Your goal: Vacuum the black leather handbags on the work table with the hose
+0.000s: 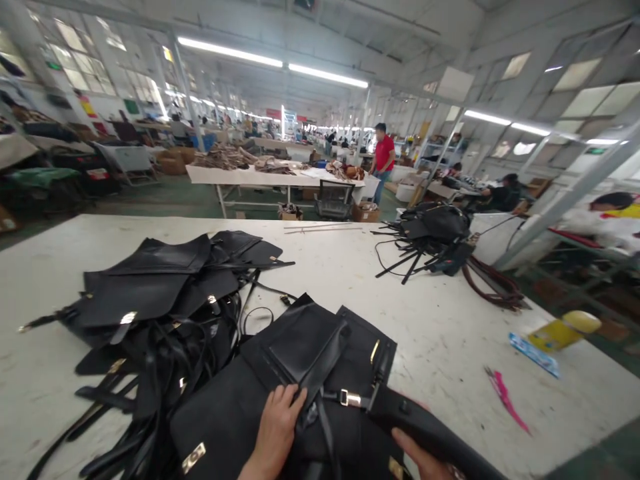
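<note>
A black leather bag with gold metal fittings lies in front of me on the white table. My left hand is closed on it, fingers together at the edge of a black strap near its middle. At the lower right, my right hand grips a wide black leather piece of the bag, thumb on its near side; the other fingers are hidden beneath it. Between the hands sits a gold buckle. Directly left is a heap of similar black bags, straps hanging in a tangle.
Another pile of black bags and straps lies at the table's far right, beside brown straps. Nearer are pink-handled snips, a blue-and-white packet and a yellow container. Beyond the table, a person in red stands by another worktable.
</note>
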Demonstrator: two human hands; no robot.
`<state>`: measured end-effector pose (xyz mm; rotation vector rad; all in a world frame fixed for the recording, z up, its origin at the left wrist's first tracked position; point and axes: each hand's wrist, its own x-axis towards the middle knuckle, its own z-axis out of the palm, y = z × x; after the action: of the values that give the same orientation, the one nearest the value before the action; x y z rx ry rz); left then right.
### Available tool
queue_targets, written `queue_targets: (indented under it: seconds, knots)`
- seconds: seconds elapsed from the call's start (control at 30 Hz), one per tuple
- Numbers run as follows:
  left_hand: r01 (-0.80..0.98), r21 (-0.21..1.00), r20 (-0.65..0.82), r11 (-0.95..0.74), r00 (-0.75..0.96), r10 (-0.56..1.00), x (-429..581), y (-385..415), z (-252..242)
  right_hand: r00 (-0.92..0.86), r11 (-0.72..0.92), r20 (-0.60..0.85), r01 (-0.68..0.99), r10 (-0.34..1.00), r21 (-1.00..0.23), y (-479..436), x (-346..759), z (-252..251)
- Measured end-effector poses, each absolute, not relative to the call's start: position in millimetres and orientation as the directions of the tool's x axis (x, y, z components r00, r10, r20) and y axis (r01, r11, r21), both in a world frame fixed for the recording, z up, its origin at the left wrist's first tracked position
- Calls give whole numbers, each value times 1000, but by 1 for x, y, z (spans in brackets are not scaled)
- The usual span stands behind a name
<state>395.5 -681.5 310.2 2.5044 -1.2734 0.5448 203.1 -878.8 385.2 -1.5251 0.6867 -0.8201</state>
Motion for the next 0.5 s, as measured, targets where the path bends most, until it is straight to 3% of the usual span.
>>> queue_targets:
  seconds: [0.27, 0.5]
  knots:
    - [-851, 147, 506, -504, 502, -701, 402, -677, 306, 612, -112, 156, 109, -775, -988, -879, 209, 383]
    - [-858, 207, 469, -471, 509, -721, 395, -609, 267, 661, -149, 167, 83, -732, -985, -901, 215, 366]
